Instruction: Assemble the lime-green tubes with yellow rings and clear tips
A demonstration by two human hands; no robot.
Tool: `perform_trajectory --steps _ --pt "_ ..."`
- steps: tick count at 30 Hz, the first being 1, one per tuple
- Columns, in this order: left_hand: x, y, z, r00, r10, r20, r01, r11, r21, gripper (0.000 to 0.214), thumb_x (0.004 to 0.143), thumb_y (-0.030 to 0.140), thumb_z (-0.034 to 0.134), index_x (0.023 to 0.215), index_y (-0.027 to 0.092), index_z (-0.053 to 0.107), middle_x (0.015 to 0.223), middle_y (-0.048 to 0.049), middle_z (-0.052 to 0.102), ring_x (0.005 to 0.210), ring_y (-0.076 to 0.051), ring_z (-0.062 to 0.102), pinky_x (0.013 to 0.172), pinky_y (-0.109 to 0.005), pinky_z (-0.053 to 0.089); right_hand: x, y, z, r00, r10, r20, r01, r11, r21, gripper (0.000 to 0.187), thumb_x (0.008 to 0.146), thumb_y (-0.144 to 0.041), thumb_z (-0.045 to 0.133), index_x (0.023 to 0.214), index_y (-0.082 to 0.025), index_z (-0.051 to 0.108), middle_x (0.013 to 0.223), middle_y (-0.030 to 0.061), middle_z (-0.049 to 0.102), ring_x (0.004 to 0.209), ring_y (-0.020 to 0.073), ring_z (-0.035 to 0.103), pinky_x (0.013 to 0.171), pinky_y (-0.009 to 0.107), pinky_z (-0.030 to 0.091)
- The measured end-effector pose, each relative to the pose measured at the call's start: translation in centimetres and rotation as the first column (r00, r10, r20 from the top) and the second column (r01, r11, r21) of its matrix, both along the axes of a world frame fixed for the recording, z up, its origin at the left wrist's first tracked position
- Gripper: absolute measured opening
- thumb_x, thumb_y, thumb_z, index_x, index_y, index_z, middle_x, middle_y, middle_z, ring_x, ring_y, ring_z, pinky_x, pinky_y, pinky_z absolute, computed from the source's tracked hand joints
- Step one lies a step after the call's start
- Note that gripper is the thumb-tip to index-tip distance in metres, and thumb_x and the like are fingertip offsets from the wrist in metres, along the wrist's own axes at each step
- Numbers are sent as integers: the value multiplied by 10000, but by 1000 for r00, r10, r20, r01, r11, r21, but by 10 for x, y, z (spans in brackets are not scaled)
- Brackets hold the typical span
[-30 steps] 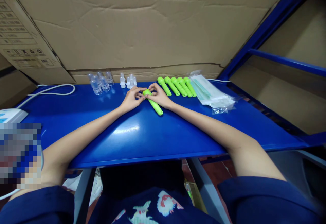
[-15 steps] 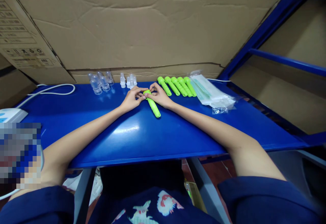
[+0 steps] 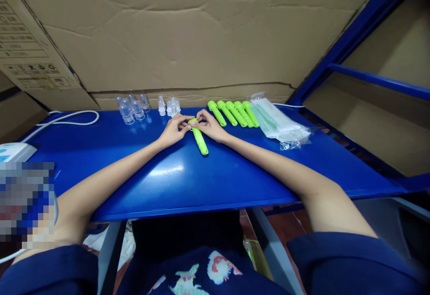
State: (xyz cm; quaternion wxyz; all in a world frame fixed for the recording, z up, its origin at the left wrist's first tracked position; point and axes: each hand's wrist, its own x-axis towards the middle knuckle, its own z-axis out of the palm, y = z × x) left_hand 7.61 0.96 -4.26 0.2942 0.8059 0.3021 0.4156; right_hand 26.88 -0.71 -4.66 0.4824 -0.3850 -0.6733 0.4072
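tube (image 3: 201,143): green, before the row, narrow end nearest; contact with worktop (image 3: 242,174) cannot be told.
left hand (image 3: 176,129): fingertips and thumb pinched on the tube's wide end.
right hand (image 3: 209,127): pinched there too, thumb uppermost.
step: apparently two-handed work at the wide end.
next move: probably calls for one steadying grip, one fine fingertip adjustment.
tube row (image 3: 237,117): five, side by side, beyond right hand.
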Motion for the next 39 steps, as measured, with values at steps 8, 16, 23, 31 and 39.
perform_trajectory --steps 8,16,23,31,39 --pt "0 -2 1 1000 5 -18 -5 1000 -4 317 903 197 644 1214 155 690 1087 -95 650 855 -136 715 811 -286 617 -2 1 -2 998 -65 9 65 998 8 565 669 -579 828 904 -233 448 841 -39 577 644 97 569 578 236 457" --pt "1 -4 4 999 21 -29 -21 1000 -10 317 897 209 647 1205 149 690 1084 -95 645 834 -128 709 777 -264 611 -1 2 -3 996 -80 48 79 997 27 523 715 -586 782 963 -239 480 865 -31 602 622 96 563 581 245 452" --pt "1 -4 3 999 20 -35 -19 1000 20 317 908 243 643 1209 157 692 1068 -87 636 818 -114 695 767 -243 605 -1 3 -5 994 -77 71 74 996 42 474 765 -558 741 1014 -236 497 895 -20 616 635 101 588 598 252 471" --pt "2 -4 3 998 32 -46 -32 999 8 332 909 259 643 1213 137 692 1067 -96 634 819 -125 699 777 -259 606 -1 2 -4 994 -77 77 74 996 43 473 771 -559 737 1010 -232 492 902 -17 617 641 101 594 621 263 491" --pt "2 -3 2 999 18 -35 -18 1000 16 324 910 276 648 1206 153 689 1062 -87 642 807 -118 693 757 -242 600 -1 2 -4 989 -101 106 95 994 59 530 743 -616 752 1012 -235 502 895 -21 614 630 99 573 607 256 477"
